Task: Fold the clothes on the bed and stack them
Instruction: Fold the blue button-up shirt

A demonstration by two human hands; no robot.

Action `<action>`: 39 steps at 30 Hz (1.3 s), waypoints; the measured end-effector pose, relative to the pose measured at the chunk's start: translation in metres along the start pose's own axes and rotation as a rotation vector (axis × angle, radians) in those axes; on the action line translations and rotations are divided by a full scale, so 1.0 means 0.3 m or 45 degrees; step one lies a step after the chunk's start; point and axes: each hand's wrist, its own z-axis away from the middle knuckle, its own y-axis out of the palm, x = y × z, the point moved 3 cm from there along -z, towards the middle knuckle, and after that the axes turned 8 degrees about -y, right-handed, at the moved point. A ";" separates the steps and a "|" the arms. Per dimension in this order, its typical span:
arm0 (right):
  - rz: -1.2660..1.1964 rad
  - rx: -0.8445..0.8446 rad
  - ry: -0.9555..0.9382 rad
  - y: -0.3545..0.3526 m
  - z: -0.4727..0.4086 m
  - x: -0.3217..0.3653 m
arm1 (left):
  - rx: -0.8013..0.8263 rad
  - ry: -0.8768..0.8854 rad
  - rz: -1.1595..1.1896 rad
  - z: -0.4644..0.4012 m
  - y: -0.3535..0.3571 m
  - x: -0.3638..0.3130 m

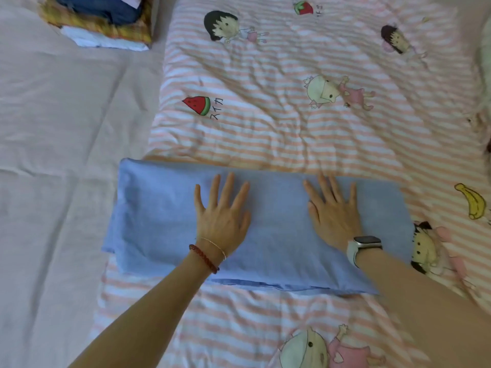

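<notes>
Both hands (221, 219) (333, 212) flat (fingers spread), palms down.

Japanese characters reading スイカ are printed in dark strokes on the striped quilt (292, 123), just beside and below the watermelon slice print (197, 104). A second small group of dark characters is printed beside the strawberry print (303, 7) near the top edge, but it is too small and blurred to be read.
</notes>
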 end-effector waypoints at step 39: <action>-1.606 -0.630 0.245 -0.354 0.296 0.069 | 0.272 -0.871 1.479 0.240 -0.164 -0.120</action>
